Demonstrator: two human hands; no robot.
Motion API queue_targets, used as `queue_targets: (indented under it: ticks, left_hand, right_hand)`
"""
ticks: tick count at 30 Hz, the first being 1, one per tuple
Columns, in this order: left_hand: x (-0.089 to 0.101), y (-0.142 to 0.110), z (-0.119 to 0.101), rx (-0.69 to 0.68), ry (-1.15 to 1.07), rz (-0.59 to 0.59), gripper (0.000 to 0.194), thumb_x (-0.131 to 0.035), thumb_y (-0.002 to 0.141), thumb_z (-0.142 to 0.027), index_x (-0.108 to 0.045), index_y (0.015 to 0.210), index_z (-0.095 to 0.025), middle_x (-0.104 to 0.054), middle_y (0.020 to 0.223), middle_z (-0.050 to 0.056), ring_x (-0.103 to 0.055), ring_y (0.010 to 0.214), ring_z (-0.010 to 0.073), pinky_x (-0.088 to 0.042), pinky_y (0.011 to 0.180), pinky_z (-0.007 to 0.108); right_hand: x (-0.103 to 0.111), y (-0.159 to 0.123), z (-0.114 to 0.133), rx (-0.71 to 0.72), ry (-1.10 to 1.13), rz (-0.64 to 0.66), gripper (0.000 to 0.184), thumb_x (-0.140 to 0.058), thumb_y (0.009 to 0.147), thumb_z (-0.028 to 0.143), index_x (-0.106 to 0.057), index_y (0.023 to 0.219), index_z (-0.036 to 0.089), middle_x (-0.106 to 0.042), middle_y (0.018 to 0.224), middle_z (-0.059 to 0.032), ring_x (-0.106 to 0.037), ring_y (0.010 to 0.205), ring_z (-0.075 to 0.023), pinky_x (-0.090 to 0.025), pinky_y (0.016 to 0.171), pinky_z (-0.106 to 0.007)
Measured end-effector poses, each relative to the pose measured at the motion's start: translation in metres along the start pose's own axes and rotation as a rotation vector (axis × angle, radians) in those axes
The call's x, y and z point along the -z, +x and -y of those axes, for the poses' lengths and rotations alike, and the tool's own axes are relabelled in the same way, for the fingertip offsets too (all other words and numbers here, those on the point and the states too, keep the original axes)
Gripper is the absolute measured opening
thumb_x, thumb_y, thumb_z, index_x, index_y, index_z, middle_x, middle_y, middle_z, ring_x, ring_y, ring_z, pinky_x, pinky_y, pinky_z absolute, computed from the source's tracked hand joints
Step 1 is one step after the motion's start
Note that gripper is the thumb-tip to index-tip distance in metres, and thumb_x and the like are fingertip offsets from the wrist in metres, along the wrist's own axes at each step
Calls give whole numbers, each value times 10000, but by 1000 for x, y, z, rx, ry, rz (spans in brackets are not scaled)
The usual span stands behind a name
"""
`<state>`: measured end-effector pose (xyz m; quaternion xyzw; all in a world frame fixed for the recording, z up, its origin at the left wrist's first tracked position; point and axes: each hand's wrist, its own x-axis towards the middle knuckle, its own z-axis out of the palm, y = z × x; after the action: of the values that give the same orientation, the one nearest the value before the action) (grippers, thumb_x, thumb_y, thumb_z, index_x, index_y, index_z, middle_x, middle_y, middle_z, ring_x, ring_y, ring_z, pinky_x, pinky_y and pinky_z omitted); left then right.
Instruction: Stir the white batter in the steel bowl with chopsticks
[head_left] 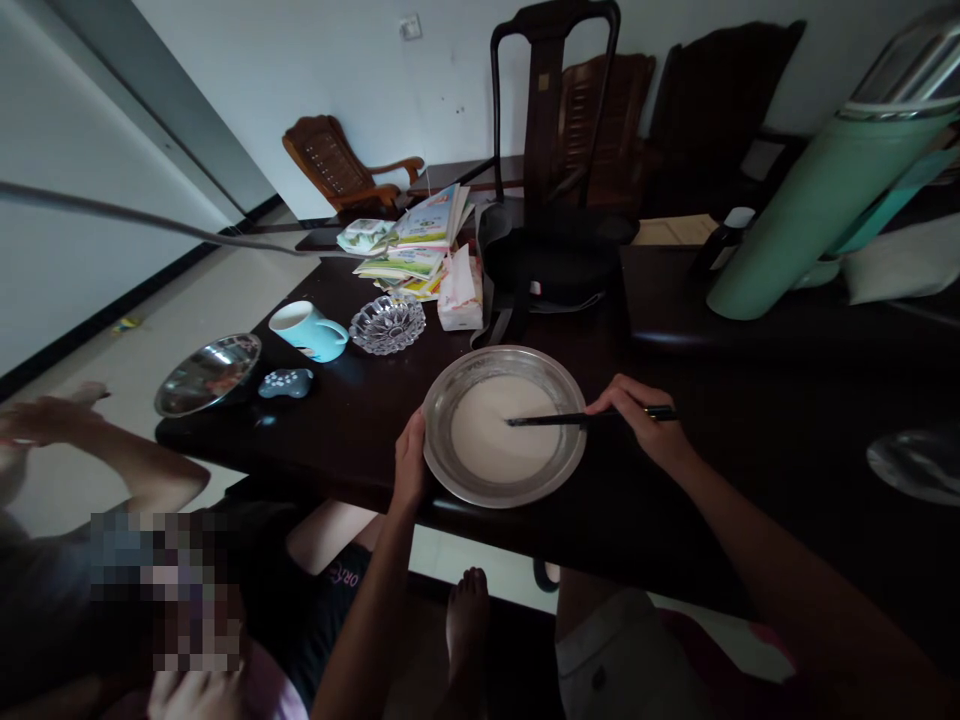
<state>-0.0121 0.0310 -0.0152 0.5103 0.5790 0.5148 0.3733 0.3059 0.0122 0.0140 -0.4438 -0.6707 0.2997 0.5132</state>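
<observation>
A metal bowl (450,395) with pale batter in it sits near the front edge of the dark table (352,420). My left hand (411,462) grips the bowl's left rim, fingers closed on it. My right hand (637,420) is to the right of the bowl, pinching a pair of black chopsticks (555,420). The chopsticks lie almost level, and their tips reach into the batter at the bowl's middle.
On the table's left stand a second metal bowl (208,373), a blue mug (307,330), a glass ashtray (388,324), a tissue pack (460,292) and stacked books (420,240). A black bag (551,262) and a green flask (817,195) lie behind. Another person (112,560) sits at lower left.
</observation>
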Motion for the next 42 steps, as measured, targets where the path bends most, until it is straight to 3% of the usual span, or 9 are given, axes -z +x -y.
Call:
queue_targets:
  ticks: [5,11,15,20,26,31,36,42]
  left_hand:
    - [0,1,1,11,-15,-1,479,-457,889,-486,-657,1187,-170,-660,1245,72,-544,1217,256,-358,1076,390]
    - [-1,0,-2,13,5,-7,486,-451,888,-491,-661,1180,-165,-660,1244,75,-538,1223,254,-356,1079,386]
    - [-2,0,0,17,-11,-6,499,-450,884,-507,-652,1190,-169,-651,1259,78,-537,1226,260,-356,1078,399]
    - [-2,0,-3,24,12,-14,509,-451,877,-523,-662,1176,-170,-661,1239,82,-540,1220,270,-363,1072,404]
    - [-2,-1,-4,29,17,-19,520,-447,879,-519,-653,1192,-158,-657,1245,87,-535,1223,267,-356,1075,389]
    - [-2,-1,-2,38,-12,-10,492,-457,884,-499,-655,1191,-170,-657,1246,77,-537,1220,264,-358,1073,389]
    - [-1,0,0,17,6,-20,481,-457,883,-496,-668,1172,-175,-662,1239,74,-539,1219,261,-357,1078,388]
    - [-1,0,-2,15,9,-4,492,-455,884,-497,-661,1182,-164,-662,1239,79,-539,1218,261,-356,1078,389]
  right_hand:
    - [-2,-1,-1,27,-10,92,248,-515,937,323,-734,840,258,-709,797,-22,-622,779,-178,-474,734,-330]
    - [-2,-1,0,-12,30,-13,322,-467,960,314,-708,755,254,-679,740,-5,-616,708,-152,-456,697,-313]
    - [-3,-1,0,21,-18,82,268,-499,944,317,-735,831,260,-693,777,-18,-620,752,-168,-466,718,-322]
    - [-1,0,0,5,-22,-24,298,-485,950,309,-714,770,247,-682,747,-14,-619,734,-162,-464,707,-318]
    - [-3,-1,0,40,-54,86,229,-526,930,309,-730,841,257,-707,801,-21,-616,793,-176,-471,746,-329]
    - [1,0,0,-16,-12,-23,330,-472,954,342,-710,746,245,-680,739,-16,-610,712,-166,-460,700,-324]
    - [-2,0,1,5,-30,96,283,-503,940,345,-735,805,256,-691,774,-21,-619,754,-172,-475,725,-329]
    - [1,1,1,-19,-19,-22,332,-477,952,340,-718,747,242,-687,734,-15,-617,699,-160,-464,694,-318]
